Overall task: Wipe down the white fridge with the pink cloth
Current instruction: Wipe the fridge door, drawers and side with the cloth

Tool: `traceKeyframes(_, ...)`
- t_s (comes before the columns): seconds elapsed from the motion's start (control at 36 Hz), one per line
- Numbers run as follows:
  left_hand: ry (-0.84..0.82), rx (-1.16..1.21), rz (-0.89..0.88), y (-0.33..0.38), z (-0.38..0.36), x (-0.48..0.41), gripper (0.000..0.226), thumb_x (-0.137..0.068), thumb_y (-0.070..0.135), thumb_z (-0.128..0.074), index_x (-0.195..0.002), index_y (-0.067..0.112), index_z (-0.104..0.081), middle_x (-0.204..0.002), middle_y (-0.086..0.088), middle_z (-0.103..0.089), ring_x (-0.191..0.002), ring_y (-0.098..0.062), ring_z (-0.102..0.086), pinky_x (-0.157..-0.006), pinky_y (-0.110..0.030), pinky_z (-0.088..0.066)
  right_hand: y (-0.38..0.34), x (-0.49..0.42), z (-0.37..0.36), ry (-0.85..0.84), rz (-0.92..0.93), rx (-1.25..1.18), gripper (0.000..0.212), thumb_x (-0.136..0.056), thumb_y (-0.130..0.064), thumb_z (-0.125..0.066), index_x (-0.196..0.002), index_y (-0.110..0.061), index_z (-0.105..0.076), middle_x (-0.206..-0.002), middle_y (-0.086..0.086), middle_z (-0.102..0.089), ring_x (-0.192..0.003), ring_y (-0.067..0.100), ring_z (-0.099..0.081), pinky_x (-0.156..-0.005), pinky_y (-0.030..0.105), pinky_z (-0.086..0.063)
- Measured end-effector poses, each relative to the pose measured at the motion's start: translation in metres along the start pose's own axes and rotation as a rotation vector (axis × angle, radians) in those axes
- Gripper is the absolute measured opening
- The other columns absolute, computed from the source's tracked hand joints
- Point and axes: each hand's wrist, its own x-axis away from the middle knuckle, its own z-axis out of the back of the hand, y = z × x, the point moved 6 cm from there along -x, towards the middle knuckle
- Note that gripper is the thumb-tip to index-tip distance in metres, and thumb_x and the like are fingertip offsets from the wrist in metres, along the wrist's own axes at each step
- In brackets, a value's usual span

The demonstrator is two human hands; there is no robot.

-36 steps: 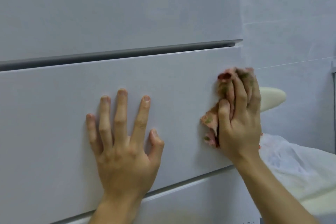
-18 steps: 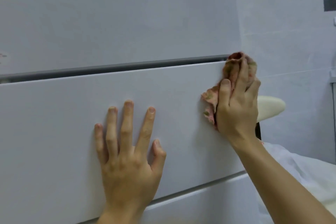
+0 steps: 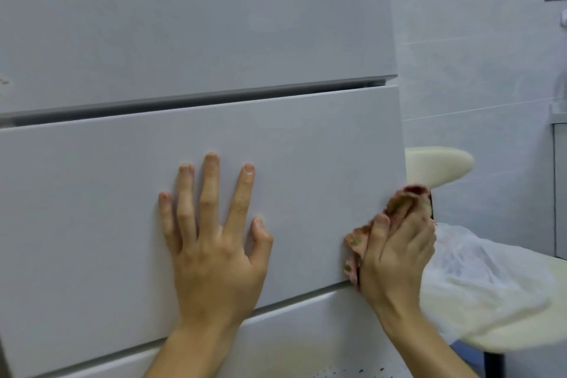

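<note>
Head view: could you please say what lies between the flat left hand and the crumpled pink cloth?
Only bare white fridge front separates the left hand from the pink cloth in the right hand, per the head view.

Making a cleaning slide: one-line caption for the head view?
The right hand presses the pink cloth to the white fridge's right edge; left hand lies flat on its front.

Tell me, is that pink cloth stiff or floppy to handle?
Probably floppy: the pink cloth is bunched in folds under the right hand. Likely light, since one hand grips it whole. It should slide easily on the smooth white fridge.
</note>
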Motion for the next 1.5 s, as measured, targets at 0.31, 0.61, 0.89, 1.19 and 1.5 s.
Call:
traceKeyframes(0.31, -0.122, 0.027, -0.056, -0.007, 0.007, 0.005, 0.068, -0.095, 0.031, -0.055, -0.161, 0.022, -0.041, -0.173, -0.009, -0.022, -0.162, -0.035, -0.014, -0.132, -0.052, -0.007, -0.081, -0.074, -0.01, 0.032, 0.291, -0.075, 0.06, -0.11, -0.041, -0.031, -0.166, -0.021, -0.026, -0.174, 0.017, -0.012, -0.161, 0.037, -0.01, -0.131, 0.05, -0.009)
traceKeyframes(0.61, -0.168, 0.055, -0.068, -0.018, 0.015, 0.02, 0.062, -0.1, 0.029, -0.044, -0.161, 0.021, -0.039, -0.174, -0.007, -0.021, -0.162, -0.029, -0.014, -0.132, -0.048, -0.007, -0.03, 0.049, -0.015, -0.199, 0.462, -0.024, 0.061, -0.112, -0.044, -0.023, -0.167, -0.016, -0.018, -0.174, 0.018, -0.009, -0.162, 0.041, 0.002, -0.13, 0.059, -0.001)
traceKeyframes(0.89, -0.106, -0.024, -0.052, -0.051, 0.028, 0.008, 0.06, -0.1, 0.028, -0.044, -0.16, 0.026, -0.04, -0.173, -0.004, -0.025, -0.161, -0.028, -0.021, -0.13, -0.052, -0.012, -0.126, -0.064, -0.02, -0.039, 0.529, -0.026, 0.055, -0.111, -0.045, -0.031, -0.163, -0.027, -0.035, -0.174, 0.013, -0.016, -0.162, 0.035, -0.005, -0.131, 0.053, -0.007)
traceKeyframes(1.19, -0.072, -0.003, -0.046, -0.06, 0.026, 0.013, 0.062, -0.1, 0.023, -0.046, -0.161, 0.019, -0.038, -0.173, -0.008, -0.024, -0.162, -0.028, -0.016, -0.131, -0.05, -0.007, -0.095, 0.067, -0.024, -0.128, 0.655, 0.014, 0.055, -0.112, -0.041, -0.033, -0.164, -0.024, -0.032, -0.173, 0.017, -0.02, -0.161, 0.042, -0.011, -0.13, 0.057, -0.013)
traceKeyframes(1.5, -0.063, -0.002, -0.063, -0.061, 0.026, 0.013, 0.062, -0.1, 0.023, -0.049, -0.161, 0.019, -0.038, -0.173, -0.009, -0.025, -0.162, -0.029, -0.017, -0.131, -0.051, -0.009, -0.095, 0.03, -0.017, -0.145, 0.734, -0.027, 0.052, -0.111, -0.04, -0.039, -0.16, -0.023, -0.04, -0.173, 0.01, -0.021, -0.162, 0.034, -0.014, -0.131, 0.05, -0.009)
